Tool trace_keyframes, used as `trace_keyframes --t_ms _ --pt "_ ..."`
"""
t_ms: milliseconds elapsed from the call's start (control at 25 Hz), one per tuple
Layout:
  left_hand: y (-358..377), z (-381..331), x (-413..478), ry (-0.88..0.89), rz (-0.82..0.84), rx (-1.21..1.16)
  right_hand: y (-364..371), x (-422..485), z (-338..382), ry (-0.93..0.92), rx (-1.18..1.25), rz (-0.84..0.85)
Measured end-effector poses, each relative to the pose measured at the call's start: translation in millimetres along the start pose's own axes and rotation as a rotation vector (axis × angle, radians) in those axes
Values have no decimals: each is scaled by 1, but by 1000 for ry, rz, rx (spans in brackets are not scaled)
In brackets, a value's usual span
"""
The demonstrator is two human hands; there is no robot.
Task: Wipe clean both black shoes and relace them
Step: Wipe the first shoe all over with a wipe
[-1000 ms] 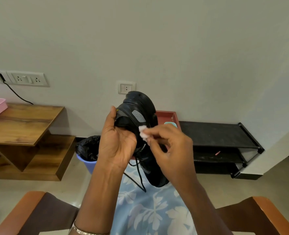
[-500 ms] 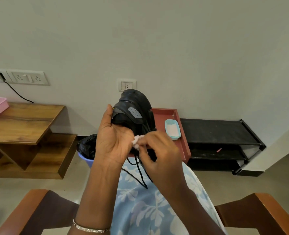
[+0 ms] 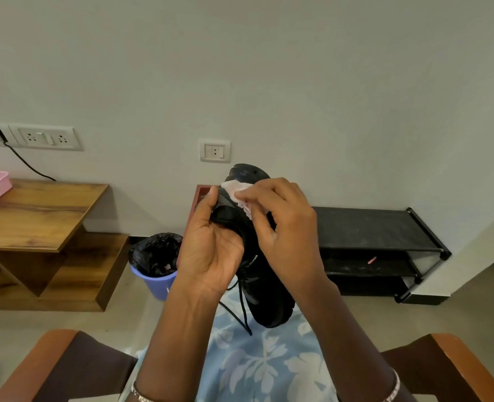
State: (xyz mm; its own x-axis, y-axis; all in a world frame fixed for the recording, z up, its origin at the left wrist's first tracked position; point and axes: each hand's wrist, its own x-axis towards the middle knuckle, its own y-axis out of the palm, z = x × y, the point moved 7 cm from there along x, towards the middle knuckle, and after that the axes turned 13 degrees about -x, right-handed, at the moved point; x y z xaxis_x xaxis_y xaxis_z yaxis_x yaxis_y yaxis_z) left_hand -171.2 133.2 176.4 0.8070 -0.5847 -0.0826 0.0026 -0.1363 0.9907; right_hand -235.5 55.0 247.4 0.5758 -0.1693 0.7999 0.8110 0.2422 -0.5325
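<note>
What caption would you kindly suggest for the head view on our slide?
A left hand holds a black shoe while the right hand rubs its upper end with a white wipe.

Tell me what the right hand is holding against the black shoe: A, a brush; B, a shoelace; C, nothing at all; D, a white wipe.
D: the right hand pinches a white wipe against the upper end of the black shoe, which the left hand grips.

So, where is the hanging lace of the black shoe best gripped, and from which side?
Probably pinch the lace near its free end, coming from the person's left: it hangs loose below the left hand, and the black shoe blocks its right side.
</note>
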Motion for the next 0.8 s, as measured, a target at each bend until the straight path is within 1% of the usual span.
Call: trace_keyframes --t_ms 80,160,240,320,440,520,720,800 --pt "-3 -6 1 20 -27 4 2 -22 -11 24 31 16" --pt "-4 -15 2 66 -48 7 7 -45 -27 91 72 74" --pt "-2 -19 2 98 -54 10 11 -53 -36 109 61 124" --pt "-1 -18 3 91 -47 15 8 -39 -35 94 50 82" --pt "0 -14 6 66 -16 12 -5 -7 -26 44 -8 -58" --pt "1 -14 8 61 -3 2 -3 -1 -24 4 -58 -73" --pt "0 -21 19 74 -11 -57 17 -44 -47 31 34 47" --pt "4 -22 28 64 14 -71 18 -53 -61 46 4 93"
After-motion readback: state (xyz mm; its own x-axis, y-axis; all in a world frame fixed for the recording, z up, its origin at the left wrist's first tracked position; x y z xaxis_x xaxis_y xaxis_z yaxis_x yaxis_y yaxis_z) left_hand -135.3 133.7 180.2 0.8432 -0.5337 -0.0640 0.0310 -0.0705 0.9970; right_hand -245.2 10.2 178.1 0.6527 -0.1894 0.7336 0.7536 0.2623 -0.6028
